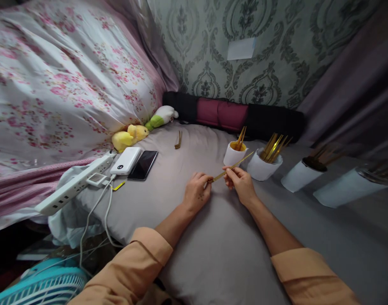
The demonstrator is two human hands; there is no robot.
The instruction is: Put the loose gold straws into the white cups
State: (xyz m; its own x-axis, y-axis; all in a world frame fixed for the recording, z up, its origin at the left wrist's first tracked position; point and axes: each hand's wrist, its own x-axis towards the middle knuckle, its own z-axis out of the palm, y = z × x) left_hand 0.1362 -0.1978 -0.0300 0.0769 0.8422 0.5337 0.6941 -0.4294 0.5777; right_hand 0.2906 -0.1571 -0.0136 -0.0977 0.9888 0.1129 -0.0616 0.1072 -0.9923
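The left hand [196,192] and the right hand [242,186] are pinching a long, thin, shiny gold stick [219,176] over smooth, wrinkly gray cloth [222,245].

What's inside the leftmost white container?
Thin golden sticks poke up from the white container, whose inside looks orange-yellow; its near side hides their lower ends and the bottom.

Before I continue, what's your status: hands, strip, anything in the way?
Left hand and right hand both pinching gold strip. Strip slanted, far end past right hand. White cups just beyond; nothing else seen between hands.
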